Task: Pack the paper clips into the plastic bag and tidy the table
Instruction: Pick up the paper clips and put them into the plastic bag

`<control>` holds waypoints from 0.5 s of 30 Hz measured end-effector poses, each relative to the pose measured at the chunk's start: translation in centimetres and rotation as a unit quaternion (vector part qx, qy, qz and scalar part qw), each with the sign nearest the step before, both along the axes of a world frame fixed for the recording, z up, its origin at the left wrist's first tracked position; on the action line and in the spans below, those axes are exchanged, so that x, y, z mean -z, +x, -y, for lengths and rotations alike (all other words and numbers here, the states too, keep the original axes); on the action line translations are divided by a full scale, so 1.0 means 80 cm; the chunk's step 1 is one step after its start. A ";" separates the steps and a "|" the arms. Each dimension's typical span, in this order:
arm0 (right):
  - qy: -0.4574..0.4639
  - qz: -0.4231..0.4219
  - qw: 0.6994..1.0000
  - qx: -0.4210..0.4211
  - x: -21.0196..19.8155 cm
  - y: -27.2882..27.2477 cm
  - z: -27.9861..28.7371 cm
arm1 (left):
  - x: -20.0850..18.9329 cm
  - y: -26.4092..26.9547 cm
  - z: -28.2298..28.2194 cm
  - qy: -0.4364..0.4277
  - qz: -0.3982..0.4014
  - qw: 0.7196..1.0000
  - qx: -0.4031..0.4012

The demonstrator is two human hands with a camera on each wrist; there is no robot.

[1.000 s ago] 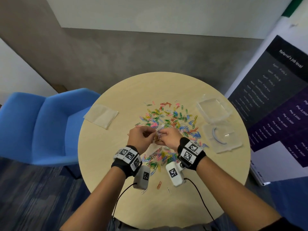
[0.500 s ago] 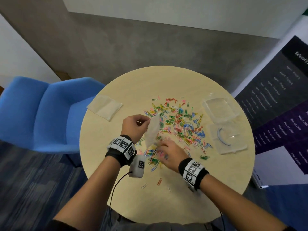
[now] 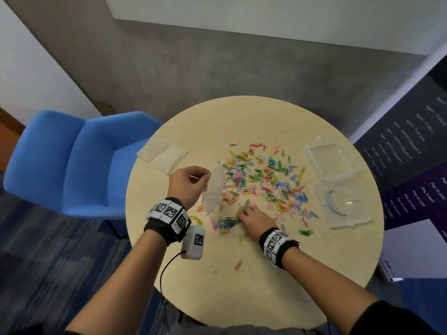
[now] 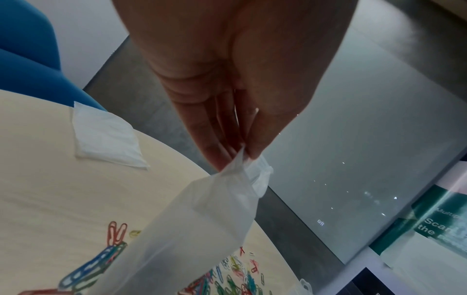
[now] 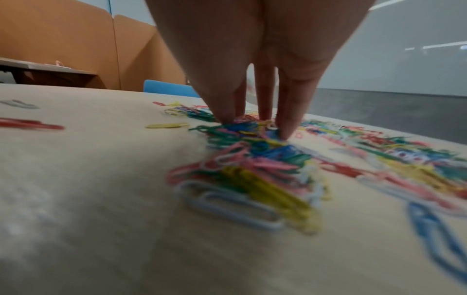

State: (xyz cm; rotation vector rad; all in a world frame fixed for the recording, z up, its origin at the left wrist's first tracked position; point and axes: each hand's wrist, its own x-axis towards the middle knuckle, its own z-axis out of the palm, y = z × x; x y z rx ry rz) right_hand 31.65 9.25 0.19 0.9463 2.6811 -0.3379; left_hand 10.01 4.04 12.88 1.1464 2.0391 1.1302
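Note:
Many coloured paper clips [image 3: 266, 180] lie scattered over the middle of the round wooden table [image 3: 266, 117]. My left hand [image 3: 205, 182] pinches the top edge of a small translucent plastic bag [image 3: 214, 192], which hangs tilted above the left edge of the pile. The left wrist view shows thumb and fingers of that left hand [image 4: 240, 155] closed on the bag [image 4: 202, 219] at its mouth. My right hand [image 3: 242, 211] is down on the near part of the pile. In the right wrist view this right hand [image 5: 255, 123] has thumb and fingers closing on a bunch of paper clips [image 5: 252, 159].
A folded white tissue [image 3: 162, 153] lies at the table's left. At the right sit a clear plastic lid [image 3: 331, 160] and a clear box [image 3: 338, 201] holding a blue band. A few stray clips [image 3: 238, 264] lie near me. A blue chair [image 3: 60, 160] stands left, a dark banner [image 3: 411, 153] right.
A second ago both hands met at the bag. My right hand has since dropped to the clips on the table, while the left keeps the bag lifted, a little further left.

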 end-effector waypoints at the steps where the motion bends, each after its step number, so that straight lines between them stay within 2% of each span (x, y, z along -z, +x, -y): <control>1: 0.001 0.000 1.000 0.004 -0.005 0.003 -0.003 | 0.002 0.002 -0.001 -0.003 0.000 1.000 0.001; 5: -0.037 -0.025 0.997 0.070 -0.018 0.013 -0.022 | 0.009 0.017 -0.010 -0.008 0.013 1.000 0.007; 7: -0.074 -0.070 0.982 0.160 -0.019 0.023 -0.033 | 0.010 0.026 -0.015 -0.005 0.012 1.000 0.010; 9: -0.121 -0.150 0.941 0.277 -0.029 0.036 -0.042 | 0.010 0.034 -0.021 -0.002 0.013 1.000 0.015; 11: -0.177 -0.212 0.883 0.381 -0.039 0.051 -0.048 | 0.010 0.041 -0.026 0.001 0.018 1.000 0.022; 15: -0.300 -0.278 0.788 0.459 -0.055 0.079 -0.066 | 0.013 0.055 -0.034 -0.002 0.028 0.999 0.045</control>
